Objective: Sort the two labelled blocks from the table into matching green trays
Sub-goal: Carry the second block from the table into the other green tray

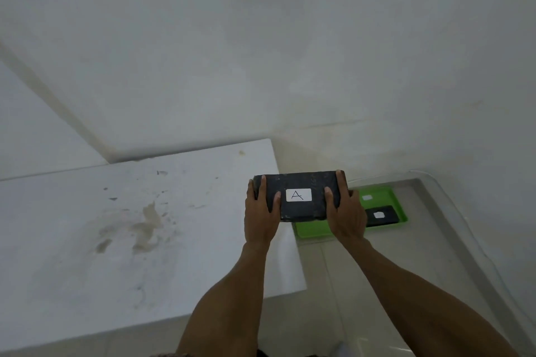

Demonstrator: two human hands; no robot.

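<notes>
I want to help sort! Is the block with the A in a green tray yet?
Not yet. Both hands, left hand and right hand, hold the A block in the air, above the green tray.

1. The nearer green tray (311,229) is mostly hidden behind the black block marked A (298,195) and the right hand (346,216); only its near strip shows.
2. The farther green tray (390,197) carries a white label (367,197) too small to read.
3. The second black block (383,215) is partly covered by the right hand; its label is unreadable.
4. The left hand (259,217) hides the held block's left end.
5. Both forearms run off the bottom edge.
6. The table (87,240) is cut off at the left and bottom edges.
</notes>
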